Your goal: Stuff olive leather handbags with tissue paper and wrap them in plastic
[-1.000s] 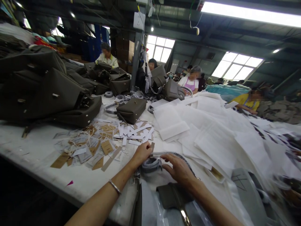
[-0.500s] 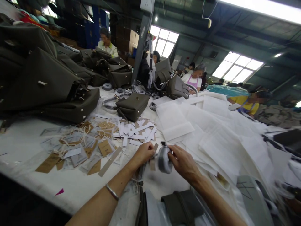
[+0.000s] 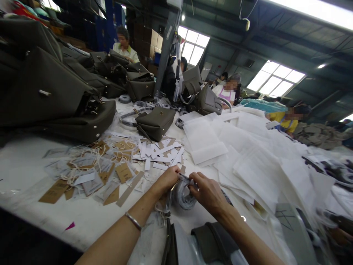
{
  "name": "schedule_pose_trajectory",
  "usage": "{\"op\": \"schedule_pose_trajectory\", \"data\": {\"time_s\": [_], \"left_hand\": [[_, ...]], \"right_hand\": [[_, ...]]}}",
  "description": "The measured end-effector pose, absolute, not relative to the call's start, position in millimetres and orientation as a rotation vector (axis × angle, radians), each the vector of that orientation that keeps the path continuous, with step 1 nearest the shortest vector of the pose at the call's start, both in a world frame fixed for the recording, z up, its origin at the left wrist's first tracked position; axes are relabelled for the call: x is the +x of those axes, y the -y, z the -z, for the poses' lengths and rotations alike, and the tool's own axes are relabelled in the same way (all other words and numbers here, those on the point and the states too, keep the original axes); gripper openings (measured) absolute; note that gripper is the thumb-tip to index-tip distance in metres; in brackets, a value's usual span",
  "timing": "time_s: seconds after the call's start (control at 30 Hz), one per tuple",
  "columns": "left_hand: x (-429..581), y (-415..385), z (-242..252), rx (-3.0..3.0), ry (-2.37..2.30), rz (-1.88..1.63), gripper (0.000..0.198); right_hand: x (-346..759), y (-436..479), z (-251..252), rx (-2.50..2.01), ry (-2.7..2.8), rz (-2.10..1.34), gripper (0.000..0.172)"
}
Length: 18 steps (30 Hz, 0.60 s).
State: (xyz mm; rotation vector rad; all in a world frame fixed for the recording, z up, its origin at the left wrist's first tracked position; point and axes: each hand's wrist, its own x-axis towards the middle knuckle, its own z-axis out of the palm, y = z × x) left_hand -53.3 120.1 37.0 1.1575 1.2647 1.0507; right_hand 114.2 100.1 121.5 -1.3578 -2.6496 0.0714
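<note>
A strap coil in clear plastic wrap hangs between my hands, above the white table. My right hand pinches its upper right edge. My left hand is closed at the coil's upper left, on part of the strap; its fingertips are partly hidden. A small grey-brown card strip shows just past the left fingers. Below my wrists lies a dark olive handbag, partly covered in clear plastic and cut off by the lower edge.
Tags with strings and white paper strips lie left and ahead. White sheets spread to the right. A small olive bag stands beyond, and a bag pile rises at left. Several people work farther back.
The coil has shifted left and down, turning its round face more toward me. My right hand has moved left with it, closer to my left hand.
</note>
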Motion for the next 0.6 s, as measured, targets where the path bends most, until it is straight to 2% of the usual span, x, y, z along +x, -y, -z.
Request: {"op": "schedule_pose_trajectory", "data": {"time_s": [0.33, 0.6], "left_hand": [[-50.6, -117.8, -35.5, 1.227, -1.209, -0.955, 0.016], [-48.4, -120.1, -32.2, 1.242, -1.271, -0.886, 0.013]], "right_hand": [[123.2, -75.0, -125.6, -1.120, 2.539, -0.139, 0.012], [130.0, -85.2, -106.0, -1.097, 2.680, 0.220, 0.014]]}}
